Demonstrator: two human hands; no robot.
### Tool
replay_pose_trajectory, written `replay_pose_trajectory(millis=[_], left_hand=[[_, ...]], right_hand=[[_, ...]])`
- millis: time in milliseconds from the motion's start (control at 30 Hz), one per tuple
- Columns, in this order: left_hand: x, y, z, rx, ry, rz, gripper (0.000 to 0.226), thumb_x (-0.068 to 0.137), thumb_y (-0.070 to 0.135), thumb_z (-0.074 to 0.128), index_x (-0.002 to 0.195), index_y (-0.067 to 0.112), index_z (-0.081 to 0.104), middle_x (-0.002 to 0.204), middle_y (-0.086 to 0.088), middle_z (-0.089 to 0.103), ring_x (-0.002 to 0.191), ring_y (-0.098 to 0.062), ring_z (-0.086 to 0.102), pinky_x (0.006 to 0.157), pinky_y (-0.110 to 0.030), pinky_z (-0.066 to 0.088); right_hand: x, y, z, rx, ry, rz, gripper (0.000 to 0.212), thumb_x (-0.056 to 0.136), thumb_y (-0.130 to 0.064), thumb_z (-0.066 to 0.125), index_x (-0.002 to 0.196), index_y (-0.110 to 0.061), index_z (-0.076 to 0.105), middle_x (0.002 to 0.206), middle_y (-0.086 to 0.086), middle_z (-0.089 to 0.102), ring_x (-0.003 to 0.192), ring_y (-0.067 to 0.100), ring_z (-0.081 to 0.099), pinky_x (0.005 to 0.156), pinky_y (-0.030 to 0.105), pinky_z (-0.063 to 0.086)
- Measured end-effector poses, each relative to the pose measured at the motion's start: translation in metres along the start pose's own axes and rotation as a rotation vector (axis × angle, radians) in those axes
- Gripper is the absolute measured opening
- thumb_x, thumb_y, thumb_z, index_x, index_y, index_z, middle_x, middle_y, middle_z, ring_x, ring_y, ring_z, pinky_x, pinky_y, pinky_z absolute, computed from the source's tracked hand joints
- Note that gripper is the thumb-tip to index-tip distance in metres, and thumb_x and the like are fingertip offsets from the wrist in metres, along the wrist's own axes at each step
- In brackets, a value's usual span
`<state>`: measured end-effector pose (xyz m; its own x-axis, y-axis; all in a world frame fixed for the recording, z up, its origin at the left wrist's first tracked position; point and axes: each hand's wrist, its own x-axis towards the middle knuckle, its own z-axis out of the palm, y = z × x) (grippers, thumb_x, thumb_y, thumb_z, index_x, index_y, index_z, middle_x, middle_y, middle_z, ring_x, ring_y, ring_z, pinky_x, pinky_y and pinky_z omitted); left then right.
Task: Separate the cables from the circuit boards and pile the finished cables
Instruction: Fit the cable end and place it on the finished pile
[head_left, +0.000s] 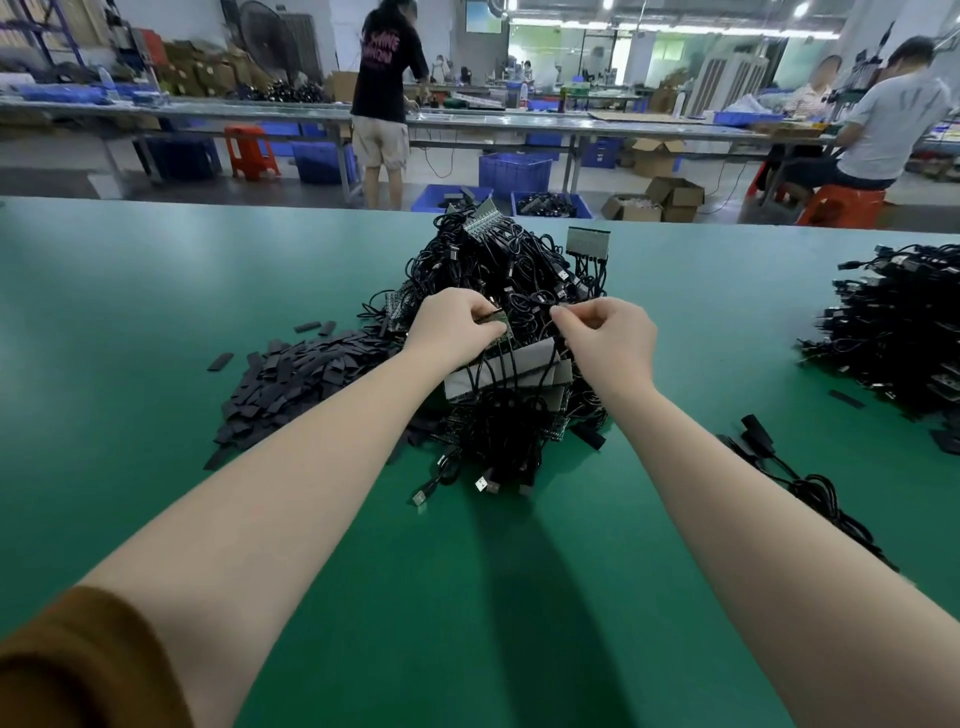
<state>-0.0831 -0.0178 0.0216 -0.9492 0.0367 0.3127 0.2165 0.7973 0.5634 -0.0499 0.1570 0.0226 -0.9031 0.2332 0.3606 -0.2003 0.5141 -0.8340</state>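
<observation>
We see both hands working at the near side of the tangled heap of cables (498, 291) in the middle of the frame, on the green table (156, 291). The left hand (453, 327) has its grip closed on a small circuit board (496, 323), fingers curled round its edge. The right hand (609, 340) pinches a thin black cable (540, 314) between thumb and forefinger, just right of that board.

The relation that matters: the cable runs roughly sideways between the two hands, and the board lies to the left of the right-hand pinch, so we judge the coming move to be a pull apart along that left-right line. The right hand holds the cable; the left only steadies the board.

The finished cables (893, 332) sit piled at the right edge of the frame, well apart, and partly cut off. A spread of dark strips (291, 374) lies left of the heap.

We cannot make out the joint where cable meets board, since the fingers cover it, nor whether that cable is tangled with others below.
</observation>
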Motion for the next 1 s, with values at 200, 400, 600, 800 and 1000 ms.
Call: replay_pose_trajectory(millis=[200,400,600,800,1000], left_hand=[[0.000,-0.009,0.014,-0.013,0.107,-0.075,0.020,0.089,0.034,0.066,0.106,0.024,0.070,0.103,0.003,0.066,0.093,-0.017,0.058,0.077,-0.028,0.045],[-0.006,-0.014,0.028,-0.063,0.091,-0.104,0.039,0.093,0.033,0.059,0.131,0.022,0.058,0.123,-0.006,0.058,0.094,-0.014,0.053,0.079,-0.024,0.037],[-0.022,-0.027,0.011,-0.178,0.156,-0.039,0.038,0.094,0.024,0.055,0.132,0.021,0.058,0.131,0.000,0.059,0.111,-0.013,0.056,0.095,-0.023,0.041],[-0.059,-0.094,-0.024,-0.132,0.220,-0.144,0.029,0.094,0.023,0.056,0.122,0.022,0.063,0.102,0.009,0.064,0.080,0.004,0.055,0.074,-0.017,0.044],[-0.104,-0.144,-0.032,0.215,0.052,-0.162,0.021,0.092,0.035,0.060,0.112,0.030,0.063,0.096,0.008,0.058,0.074,-0.004,0.055,0.061,-0.028,0.045]], right_hand=[[-0.023,-0.013,-0.025,0.190,0.174,0.001,0.013,0.094,-0.031,0.063,0.082,-0.031,0.058,0.083,-0.011,0.065,0.082,0.014,0.069,0.082,0.039,0.056],[-0.056,-0.038,-0.050,0.310,0.389,-0.240,0.014,0.097,-0.025,0.062,0.088,-0.033,0.054,0.083,-0.016,0.059,0.067,0.011,0.056,0.064,0.028,0.048],[-0.088,-0.043,-0.046,0.493,0.057,-0.054,0.011,0.093,-0.022,0.069,0.088,-0.025,0.060,0.069,-0.016,0.066,0.059,0.012,0.066,0.054,0.019,0.049],[-0.120,0.006,-0.001,0.695,-0.092,0.342,0.012,0.095,-0.012,0.066,0.096,-0.015,0.055,0.077,0.001,0.068,0.063,0.017,0.072,0.052,0.023,0.050],[-0.160,0.060,0.031,0.378,-0.115,0.341,0.021,0.095,-0.012,0.063,0.098,-0.028,0.050,0.091,0.004,0.069,0.068,0.011,0.074,0.067,0.027,0.056]])
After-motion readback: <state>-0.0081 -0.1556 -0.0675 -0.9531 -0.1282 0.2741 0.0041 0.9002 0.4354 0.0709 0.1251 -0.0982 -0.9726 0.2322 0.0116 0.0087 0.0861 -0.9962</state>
